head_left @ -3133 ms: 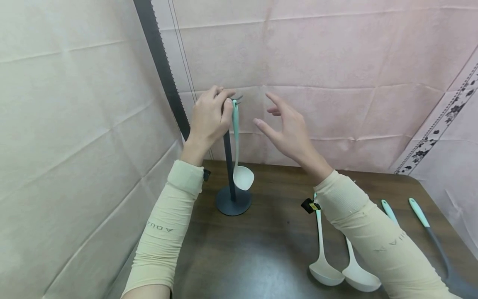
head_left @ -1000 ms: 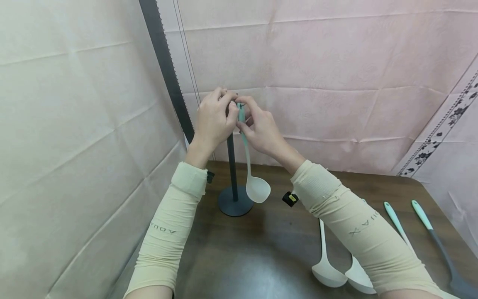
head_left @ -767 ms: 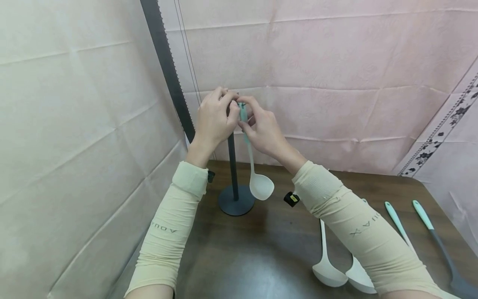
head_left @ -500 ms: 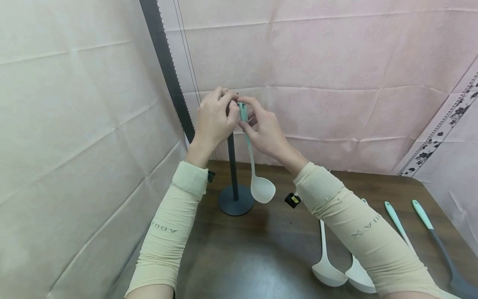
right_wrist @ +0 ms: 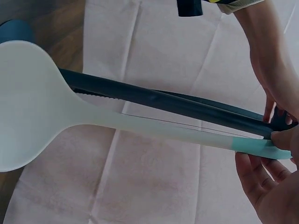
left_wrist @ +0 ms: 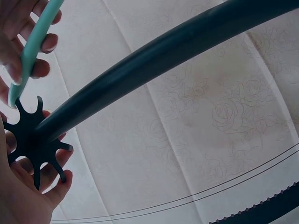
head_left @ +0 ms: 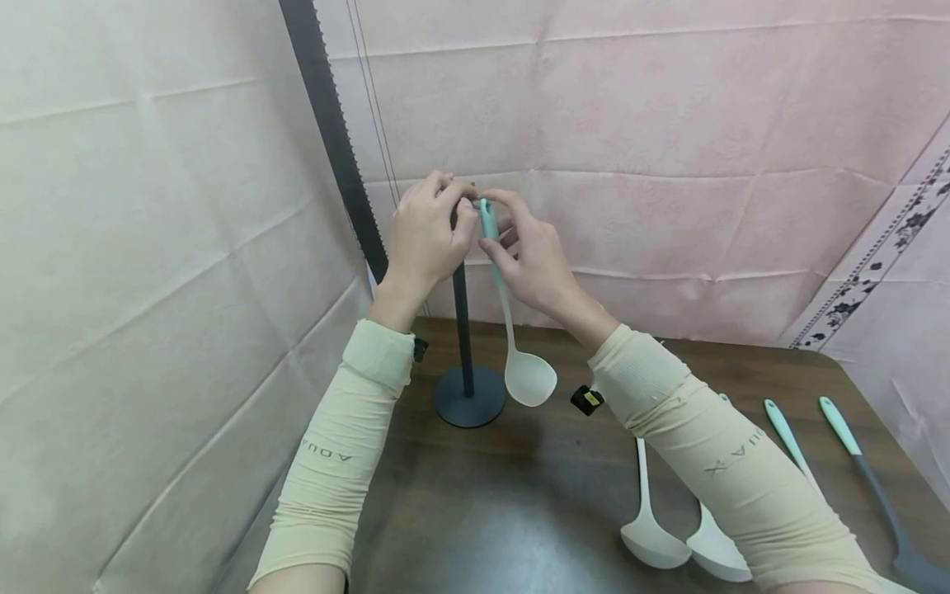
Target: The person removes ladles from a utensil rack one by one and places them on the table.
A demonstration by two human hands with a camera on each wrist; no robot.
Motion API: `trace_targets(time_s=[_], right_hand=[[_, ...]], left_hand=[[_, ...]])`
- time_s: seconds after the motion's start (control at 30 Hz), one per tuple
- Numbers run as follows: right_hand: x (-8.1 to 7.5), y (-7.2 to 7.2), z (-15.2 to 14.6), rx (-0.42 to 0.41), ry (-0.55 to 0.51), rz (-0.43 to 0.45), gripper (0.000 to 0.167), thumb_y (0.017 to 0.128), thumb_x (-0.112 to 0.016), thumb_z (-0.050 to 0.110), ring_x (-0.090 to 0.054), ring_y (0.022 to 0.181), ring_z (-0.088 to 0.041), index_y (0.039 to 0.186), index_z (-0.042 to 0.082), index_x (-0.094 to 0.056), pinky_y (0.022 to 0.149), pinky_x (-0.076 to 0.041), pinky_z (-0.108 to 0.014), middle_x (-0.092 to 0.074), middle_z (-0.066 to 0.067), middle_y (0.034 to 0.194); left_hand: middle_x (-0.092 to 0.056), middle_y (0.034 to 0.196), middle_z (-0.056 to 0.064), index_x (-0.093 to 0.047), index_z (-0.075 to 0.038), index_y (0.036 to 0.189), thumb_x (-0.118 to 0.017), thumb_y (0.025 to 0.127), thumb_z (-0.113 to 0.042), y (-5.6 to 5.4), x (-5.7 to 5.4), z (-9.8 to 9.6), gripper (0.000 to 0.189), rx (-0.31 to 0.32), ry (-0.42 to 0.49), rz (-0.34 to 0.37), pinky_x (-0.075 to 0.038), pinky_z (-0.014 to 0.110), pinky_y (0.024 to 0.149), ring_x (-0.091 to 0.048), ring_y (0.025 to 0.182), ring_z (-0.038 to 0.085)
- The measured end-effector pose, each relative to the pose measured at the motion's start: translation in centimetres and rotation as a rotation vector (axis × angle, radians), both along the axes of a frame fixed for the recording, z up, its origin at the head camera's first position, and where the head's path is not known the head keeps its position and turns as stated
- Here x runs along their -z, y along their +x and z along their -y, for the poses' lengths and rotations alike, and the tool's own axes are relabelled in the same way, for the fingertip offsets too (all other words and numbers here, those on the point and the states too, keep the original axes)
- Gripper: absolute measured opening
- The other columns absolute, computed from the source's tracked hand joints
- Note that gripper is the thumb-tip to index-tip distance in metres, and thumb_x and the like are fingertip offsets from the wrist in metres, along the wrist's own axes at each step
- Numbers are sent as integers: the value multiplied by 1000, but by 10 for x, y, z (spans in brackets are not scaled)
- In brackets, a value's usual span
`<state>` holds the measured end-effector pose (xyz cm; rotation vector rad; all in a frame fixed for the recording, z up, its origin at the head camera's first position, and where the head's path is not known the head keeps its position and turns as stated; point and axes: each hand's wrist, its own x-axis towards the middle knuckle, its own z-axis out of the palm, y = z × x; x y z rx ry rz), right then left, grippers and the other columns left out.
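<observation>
A white ladle (head_left: 530,378) with a turquoise handle hangs tilted beside a dark utensil stand (head_left: 469,398). My right hand (head_left: 536,257) pinches its handle near the holed end. My left hand (head_left: 429,229) grips the top of the stand, its fingers round the hooks. In the left wrist view the hooked head (left_wrist: 33,140) spreads out like a star, and the turquoise handle (left_wrist: 39,37) meets one hook's tip. Whether that hook passes through the hole I cannot tell. The right wrist view shows the ladle bowl (right_wrist: 28,107) up close, with the stand's post (right_wrist: 163,100) behind the handle.
On the wooden table (head_left: 519,495), at the right, lie a white ladle (head_left: 655,540), another white ladle (head_left: 716,553) partly under my right sleeve, a turquoise-handled utensil (head_left: 790,441) and a dark utensil (head_left: 872,478) with a turquoise handle. Cloth-covered walls (head_left: 185,247) close in the left and back.
My right hand, apart from the ladle at first, has taken hold of its handle. The ladle has moved right, away from the post, its bowl swung outward. My left hand stays on the stand.
</observation>
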<state>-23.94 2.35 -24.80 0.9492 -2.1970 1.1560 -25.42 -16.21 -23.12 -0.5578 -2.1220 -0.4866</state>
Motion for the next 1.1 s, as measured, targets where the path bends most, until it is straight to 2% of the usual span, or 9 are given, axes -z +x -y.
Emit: trace_targets(time_s=[0.3, 0.67, 0.9, 1.1], right_hand=[[-7, 6, -3, -28, -59, -6, 54, 102, -69, 12, -74, 80, -21, 151, 13, -46, 70, -62, -36, -73, -11, 100], [3, 4, -5, -34, -125, 63, 52, 103, -67, 14, -73, 78, -23, 152, 18, -48, 72, -62, -39, -67, -11, 102], [9, 1, -13, 3, -138, 52, 53, 102, -70, 13, -73, 77, -20, 151, 16, -49, 66, -61, -30, -66, -9, 100], [14, 0, -19, 26, -141, 63, 52, 101, -71, 13, -73, 77, -25, 149, 17, -51, 63, -59, -25, -65, -10, 98]], left_hand=[[-70, 114, 8, -77, -11, 113, -36, 101, -32, 0, -1, 3, 48, 15, 11, -13, -51, 51, 101, -66, 111, 34], [-69, 117, 8, -76, -12, 116, -36, 101, -35, 0, -1, 4, 48, 11, 13, 16, -49, 51, 106, -65, 117, 35], [-69, 115, 8, -76, -12, 116, -35, 102, -35, -1, -1, 4, 49, 8, 9, 9, -50, 51, 105, -66, 116, 34], [-70, 117, 9, -76, -12, 116, -35, 101, -34, 0, -1, 5, 48, 9, 7, 18, -49, 50, 106, -65, 118, 35]])
